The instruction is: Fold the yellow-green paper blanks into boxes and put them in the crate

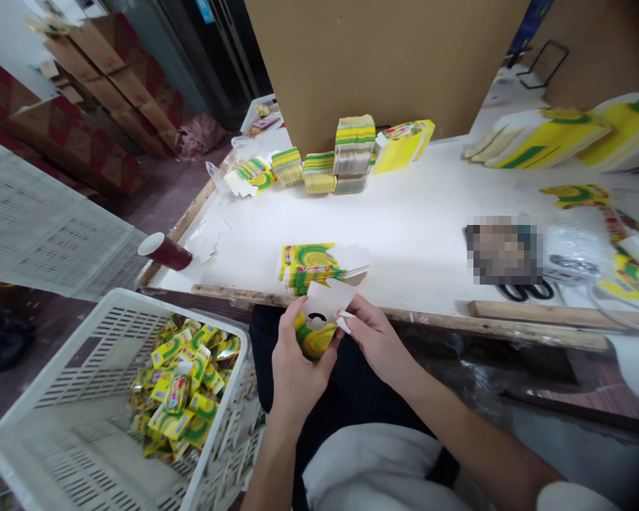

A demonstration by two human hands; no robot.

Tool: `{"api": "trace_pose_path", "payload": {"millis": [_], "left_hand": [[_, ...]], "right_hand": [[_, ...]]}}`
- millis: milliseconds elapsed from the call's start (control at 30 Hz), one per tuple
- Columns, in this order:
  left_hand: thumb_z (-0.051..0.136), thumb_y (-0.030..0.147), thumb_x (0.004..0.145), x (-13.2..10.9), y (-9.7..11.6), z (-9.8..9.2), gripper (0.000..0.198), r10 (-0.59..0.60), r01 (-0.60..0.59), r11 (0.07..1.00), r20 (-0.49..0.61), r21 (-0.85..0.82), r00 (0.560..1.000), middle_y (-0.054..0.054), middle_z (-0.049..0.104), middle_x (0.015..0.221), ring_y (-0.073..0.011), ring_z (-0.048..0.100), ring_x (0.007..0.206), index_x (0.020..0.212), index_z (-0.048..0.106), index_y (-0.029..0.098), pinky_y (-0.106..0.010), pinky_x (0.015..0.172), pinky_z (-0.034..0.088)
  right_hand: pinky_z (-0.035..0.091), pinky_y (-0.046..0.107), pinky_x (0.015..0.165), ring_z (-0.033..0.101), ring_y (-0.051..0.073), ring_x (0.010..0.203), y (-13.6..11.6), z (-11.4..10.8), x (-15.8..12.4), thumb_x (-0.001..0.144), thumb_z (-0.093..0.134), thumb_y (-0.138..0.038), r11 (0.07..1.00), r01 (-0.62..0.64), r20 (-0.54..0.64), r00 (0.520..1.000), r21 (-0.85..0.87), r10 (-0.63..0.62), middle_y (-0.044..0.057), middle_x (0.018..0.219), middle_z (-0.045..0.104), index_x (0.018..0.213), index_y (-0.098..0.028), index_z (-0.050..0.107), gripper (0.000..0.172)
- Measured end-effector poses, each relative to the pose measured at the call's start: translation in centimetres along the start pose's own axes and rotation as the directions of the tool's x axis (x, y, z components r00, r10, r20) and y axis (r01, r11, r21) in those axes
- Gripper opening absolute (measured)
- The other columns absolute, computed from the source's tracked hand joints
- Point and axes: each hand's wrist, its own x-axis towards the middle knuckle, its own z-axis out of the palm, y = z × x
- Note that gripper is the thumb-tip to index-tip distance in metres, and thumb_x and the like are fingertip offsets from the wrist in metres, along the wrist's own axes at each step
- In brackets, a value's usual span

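My left hand is wrapped round a small yellow and green carton, whose white inner flaps stand up at the top. The fingers of my right hand are closed at the carton's right edge, by its flaps. Small white bits show at those fingertips; whether they are tape or card I cannot tell. Just beyond my hands, a stack of flattened yellow cartons lies near the table's front edge. The inside of the held carton is mostly hidden.
A white plastic basket with many small yellow packs stands at lower left. On the white table are a dark red cup, bundled cartons, yellow boxes and black scissor handles. A large cardboard sheet rises behind.
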Motion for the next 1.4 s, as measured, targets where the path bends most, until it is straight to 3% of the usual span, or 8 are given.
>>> {"api": "trace_pose_path", "payload": {"millis": [633, 900, 1400], "left_hand": [[0.067, 0.028, 0.073, 0.03, 0.19, -0.04, 0.069, -0.002, 0.002, 1.000, 0.001, 0.029, 1.000, -0.011, 0.047, 0.129, -0.0224, 0.051, 0.116, 0.131, 0.032, 0.022, -0.032, 0.091, 0.047], [0.068, 0.028, 0.072, -0.07, 0.08, 0.01, 0.066, 0.005, -0.005, 1.000, 0.000, 0.016, 1.000, -0.011, 0.048, 0.127, -0.0228, 0.052, 0.114, 0.129, 0.033, 0.022, -0.033, 0.090, 0.048], [0.067, 0.027, 0.073, -0.20, 0.17, -0.02, 0.068, -0.009, 0.009, 1.000, 0.017, 0.007, 1.000, -0.011, 0.049, 0.127, -0.0227, 0.053, 0.114, 0.130, 0.032, 0.022, -0.034, 0.090, 0.048]], "right_hand": [[0.041, 0.024, 0.059, 0.052, 0.013, 0.067, -0.15, -0.03, -0.21, 0.077, 0.053, -0.022, 1.000, -0.001, -0.001, 1.000, 0.006, 0.001, 0.000, 0.079, 0.064, 0.097, -0.021, 0.064, 0.023], [0.044, 0.028, 0.069, 0.056, 0.015, 0.073, -0.48, 0.03, -0.25, 0.077, 0.054, -0.023, 0.997, 0.018, -0.005, 1.000, -0.071, -0.019, 0.001, 0.083, 0.066, 0.094, -0.020, 0.063, 0.019], [0.045, 0.032, 0.078, 0.058, 0.018, 0.080, -0.44, 0.02, -0.28, 0.078, 0.054, -0.024, 0.998, 0.021, 0.000, 1.000, -0.065, -0.021, 0.002, 0.087, 0.067, 0.096, -0.020, 0.063, 0.021]]}}
